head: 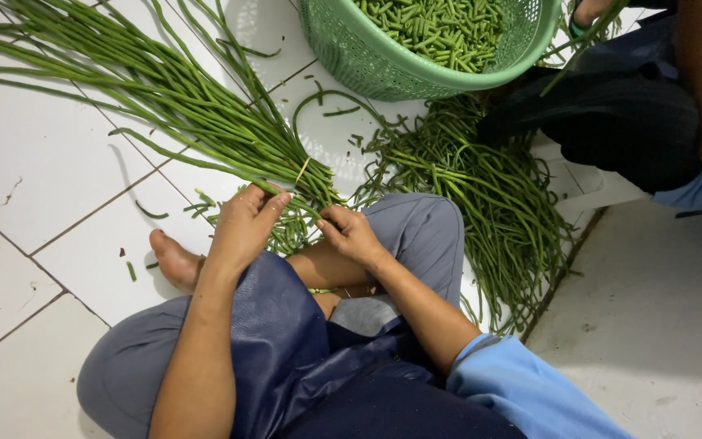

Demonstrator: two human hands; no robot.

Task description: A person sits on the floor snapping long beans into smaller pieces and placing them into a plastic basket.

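Both hands work the tied end of a bundle of long beans on the floor.

The bundle of long beans [164, 89] fans out far and left across the white tiled floor [34, 171], bound by a thin pale band [303, 169]. The left hand [245, 223] is clenched around the stems just near the band; the right hand [351, 232] pinches a few ends beside it. They look light, limp and easily snapped, best held close to the tie. A loose heap of beans [497, 203] lies right; a green basket [351, 49] of cut pieces sits far. No packages or labels show.
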